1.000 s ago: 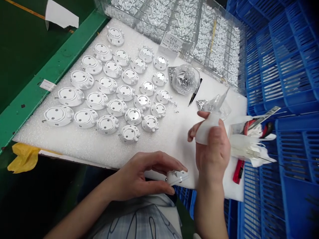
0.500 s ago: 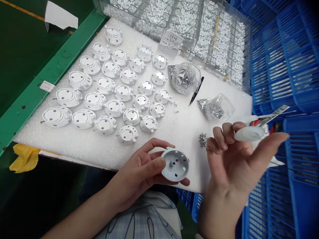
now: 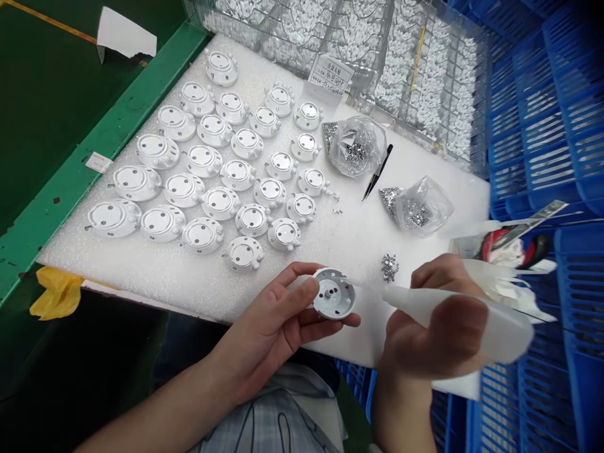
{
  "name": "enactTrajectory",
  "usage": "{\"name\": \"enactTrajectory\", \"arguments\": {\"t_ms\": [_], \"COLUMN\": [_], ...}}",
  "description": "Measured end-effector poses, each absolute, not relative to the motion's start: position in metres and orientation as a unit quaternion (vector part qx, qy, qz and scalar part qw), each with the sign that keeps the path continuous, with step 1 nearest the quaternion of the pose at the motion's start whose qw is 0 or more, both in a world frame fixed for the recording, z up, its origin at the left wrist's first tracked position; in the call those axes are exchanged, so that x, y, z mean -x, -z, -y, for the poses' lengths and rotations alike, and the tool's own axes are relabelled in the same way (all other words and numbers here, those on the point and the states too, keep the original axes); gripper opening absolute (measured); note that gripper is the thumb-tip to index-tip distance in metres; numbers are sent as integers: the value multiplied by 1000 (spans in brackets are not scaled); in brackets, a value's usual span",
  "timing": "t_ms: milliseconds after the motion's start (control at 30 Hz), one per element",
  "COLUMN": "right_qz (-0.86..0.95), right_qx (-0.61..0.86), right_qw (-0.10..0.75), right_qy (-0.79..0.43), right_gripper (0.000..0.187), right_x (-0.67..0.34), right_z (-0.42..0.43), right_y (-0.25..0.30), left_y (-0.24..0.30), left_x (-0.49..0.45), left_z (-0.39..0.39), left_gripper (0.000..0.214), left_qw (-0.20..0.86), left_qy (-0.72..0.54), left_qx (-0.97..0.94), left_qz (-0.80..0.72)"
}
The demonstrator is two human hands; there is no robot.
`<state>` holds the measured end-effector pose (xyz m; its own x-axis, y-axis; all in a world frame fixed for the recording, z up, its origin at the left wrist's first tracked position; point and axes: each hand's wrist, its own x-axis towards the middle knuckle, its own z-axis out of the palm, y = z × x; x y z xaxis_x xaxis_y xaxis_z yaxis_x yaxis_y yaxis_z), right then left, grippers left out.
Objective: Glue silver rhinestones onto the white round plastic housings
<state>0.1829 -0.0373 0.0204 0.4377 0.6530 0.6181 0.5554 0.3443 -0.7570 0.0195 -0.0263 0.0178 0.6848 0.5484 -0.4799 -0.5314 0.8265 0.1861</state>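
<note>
My left hand (image 3: 287, 308) holds a round white plastic shell (image 3: 337, 301), its hollow side facing up with a small central post and several slots in it. My right hand (image 3: 438, 321) is wrapped round a translucent white squeeze bottle (image 3: 507, 330), which is tilted onto its side. The bottle's thin nozzle points left, and its tip reaches over the upper rim of the shell; I cannot tell whether it touches. On the foam sheet (image 3: 283, 280) to the left, several white animal-shaped pieces (image 3: 243, 253) stand in rows.
A small pile of metal parts (image 3: 389, 267) lies near my right hand. Behind it are two plastic bags of metal parts (image 3: 356, 148) (image 3: 419, 211) and black tweezers (image 3: 379, 171). Clear divided trays (image 3: 349, 38) line the back; blue crates (image 3: 533, 126) stand at right, beside red-handled pliers (image 3: 491, 242).
My right hand has turned over and come left with the squeeze bottle, bringing its nozzle to the shell. My left hand has tipped the shell slightly. The view has shifted a little.
</note>
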Motion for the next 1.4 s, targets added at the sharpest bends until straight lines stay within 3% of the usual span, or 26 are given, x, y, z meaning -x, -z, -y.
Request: {"name": "enactTrajectory", "arguments": {"t_ms": [733,1400], "right_qz": [584,577], "right_qx": [555,572], "right_qw": [591,582], "right_qy": [-30,-24], "right_gripper": [41,52], "right_x": [-186,-184], "right_z": [37,37], "right_y": [-21,-23], "left_y": [-18,-16], "left_x": [-21,-21], "left_z": [27,28], "left_gripper": [19,18], "left_qw": [913,911], "left_qy": [-303,-312], "left_qx": [-21,-26], "left_qz": [-273,-267]}}
